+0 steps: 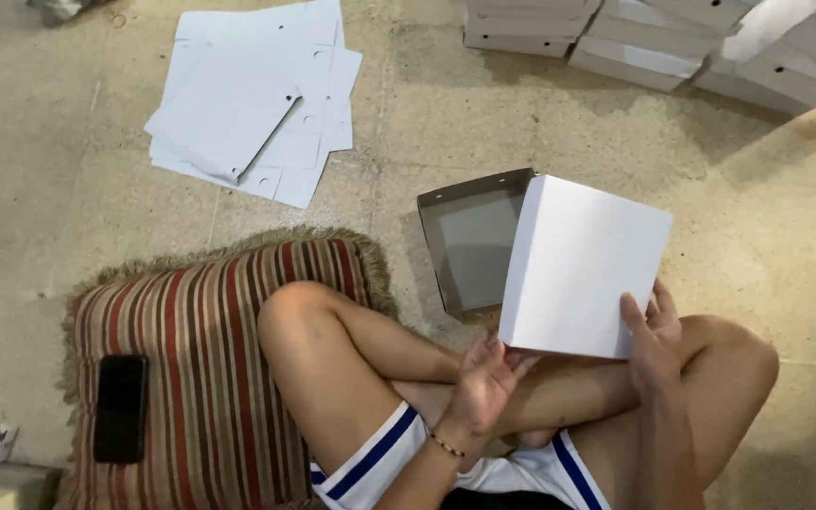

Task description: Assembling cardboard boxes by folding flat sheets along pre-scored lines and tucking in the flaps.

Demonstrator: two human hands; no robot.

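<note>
I sit cross-legged on the floor and hold a white folded cardboard box [586,264] above my knees. My left hand [484,378] grips its near left corner from below. My right hand [652,338] clasps its near right edge, thumb on top. The box's open grey inside [474,241] faces left, with small holes along the far flap.
A stack of flat white cardboard blanks [252,99] lies on the floor at the far left. Finished white boxes [654,38] are piled at the far right. A striped cushion [210,359] by my left leg bears a black phone [121,408].
</note>
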